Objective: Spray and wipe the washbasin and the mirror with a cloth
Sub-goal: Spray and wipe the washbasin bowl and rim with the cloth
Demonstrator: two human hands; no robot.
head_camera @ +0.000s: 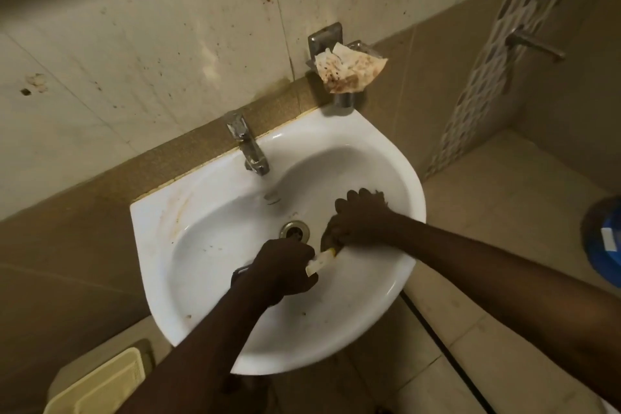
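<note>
While both your arms reach into the white washbasin, your left hand and right hand are each closed around opposite ends of a pale yellow cloth stretched between them just beside the drain, below the chrome tap

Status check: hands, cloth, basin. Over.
Left hand and right hand both gripping a pale cloth inside the washbasin. Stains on left rim. Nothing blocking; mirror out of view.
</note>
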